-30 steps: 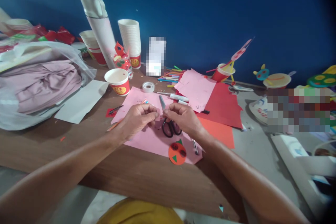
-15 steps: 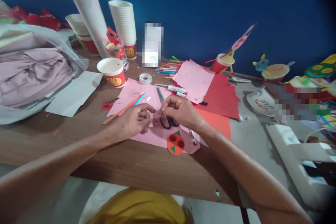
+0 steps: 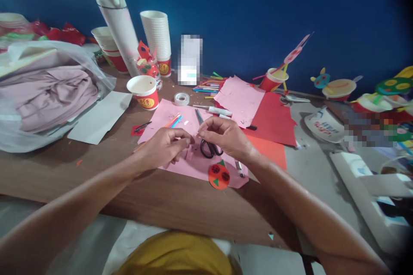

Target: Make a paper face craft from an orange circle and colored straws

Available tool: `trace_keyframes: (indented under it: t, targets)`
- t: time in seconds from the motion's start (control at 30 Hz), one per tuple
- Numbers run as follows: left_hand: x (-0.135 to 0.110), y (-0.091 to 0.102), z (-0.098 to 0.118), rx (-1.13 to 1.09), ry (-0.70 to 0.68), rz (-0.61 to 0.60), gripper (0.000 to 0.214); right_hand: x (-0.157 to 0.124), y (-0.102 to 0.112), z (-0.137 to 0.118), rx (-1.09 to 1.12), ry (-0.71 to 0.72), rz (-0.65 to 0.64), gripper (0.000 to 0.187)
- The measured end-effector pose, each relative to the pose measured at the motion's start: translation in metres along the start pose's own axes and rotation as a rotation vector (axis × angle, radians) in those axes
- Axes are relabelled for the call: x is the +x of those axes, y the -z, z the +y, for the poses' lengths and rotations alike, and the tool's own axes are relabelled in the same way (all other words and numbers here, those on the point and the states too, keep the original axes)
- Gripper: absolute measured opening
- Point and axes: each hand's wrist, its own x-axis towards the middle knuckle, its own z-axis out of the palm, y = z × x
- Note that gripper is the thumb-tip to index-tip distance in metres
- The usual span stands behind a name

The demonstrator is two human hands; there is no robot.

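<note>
Over the pink paper [image 3: 174, 109], my left hand [image 3: 169, 144] is closed, thumb against its fingers. Facing it, my right hand [image 3: 226, 135] pinches thumb and forefinger together, with the fingertips of both hands a short way apart. Whatever small piece either hand holds is too small to make out. Black-handled scissors [image 3: 206, 149] lie beneath and between the hands, their blades pointing away. Nearer to me rests an orange paper face [image 3: 219, 177] with dark round eyes and green triangles. Orange, pink and blue straws [image 3: 176, 121] lie behind my left hand.
A tape roll [image 3: 181, 99], a white marker [image 3: 220, 111] and red paper [image 3: 274, 118] lie beyond the hands. A paper cup [image 3: 143, 90], stacked cups [image 3: 155, 34] and a tall white flask [image 3: 119, 30] stand at back left. A plastic bag [image 3: 106, 84] bulges at far left.
The view has shifted slightly, so most table things sit a little lower and further right. My left fingers have closed up more and moved nearer my right fingertips.
</note>
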Motion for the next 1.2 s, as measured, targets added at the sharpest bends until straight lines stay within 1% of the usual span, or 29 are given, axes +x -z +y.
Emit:
trace_keyframes:
  t: [0.1,0.17,0.27,0.37,0.4,0.47,0.53,0.57,0.63,0.7,0.8,0.87,0.93,1.03,1.07,1.13,1.2]
  targets:
    - [0.001,-0.003,0.006,-0.384,0.105,-0.148,0.021,0.000,-0.002,0.003,0.087,0.044,-0.031,0.010]
    - [0.001,-0.004,0.008,-0.538,0.153,-0.183,0.018,-0.001,-0.003,0.005,0.149,0.054,-0.072,0.010]
    - [0.001,-0.004,0.009,-0.654,0.189,-0.208,0.015,-0.001,-0.004,0.009,0.183,0.061,-0.099,0.011]
    - [0.001,-0.002,0.008,-0.687,0.192,-0.236,0.016,-0.001,-0.003,0.011,0.160,0.056,-0.106,0.013]
    - [0.001,-0.002,0.007,-0.683,0.181,-0.226,0.016,0.000,-0.002,0.011,0.139,0.048,-0.096,0.013]
    - [0.000,-0.002,0.007,-0.638,0.136,-0.146,0.014,0.001,0.000,0.009,0.072,0.015,-0.030,0.014]
    - [-0.001,-0.003,0.006,-0.547,0.069,-0.026,0.010,0.002,0.002,0.005,0.001,-0.029,0.041,0.018]
    - [-0.002,-0.004,0.007,-0.488,0.039,0.026,0.010,0.002,0.003,0.003,-0.027,-0.056,0.056,0.024]
    - [-0.004,-0.006,0.008,-0.362,0.002,0.086,0.012,0.001,0.002,0.000,-0.066,-0.105,0.033,0.034]
    - [-0.005,-0.009,0.008,-0.244,-0.014,0.104,0.015,0.000,-0.001,-0.002,-0.104,-0.121,0.000,0.031]
    - [-0.005,-0.011,0.008,-0.091,0.001,0.071,0.018,-0.001,-0.004,0.002,-0.130,-0.088,-0.013,0.018]
    - [-0.006,-0.009,0.006,0.005,0.003,0.028,0.021,-0.002,-0.004,0.005,-0.155,-0.082,-0.028,0.013]
    - [-0.009,-0.003,0.006,0.120,-0.044,0.047,0.023,-0.003,-0.003,0.008,-0.217,-0.096,-0.072,0.014]
    - [-0.016,0.008,0.006,0.296,-0.171,0.181,0.022,-0.006,-0.002,0.008,-0.406,-0.073,-0.158,0.017]
    - [-0.019,0.010,0.007,0.347,-0.205,0.204,0.021,-0.008,-0.003,0.007,-0.494,-0.057,-0.176,0.017]
    - [-0.022,0.013,0.006,0.436,-0.270,0.204,0.020,-0.011,-0.007,0.004,-0.683,-0.039,-0.183,0.019]
    - [-0.024,0.012,0.003,0.517,-0.329,0.179,0.019,-0.014,-0.013,0.000,-0.854,-0.056,-0.178,0.020]
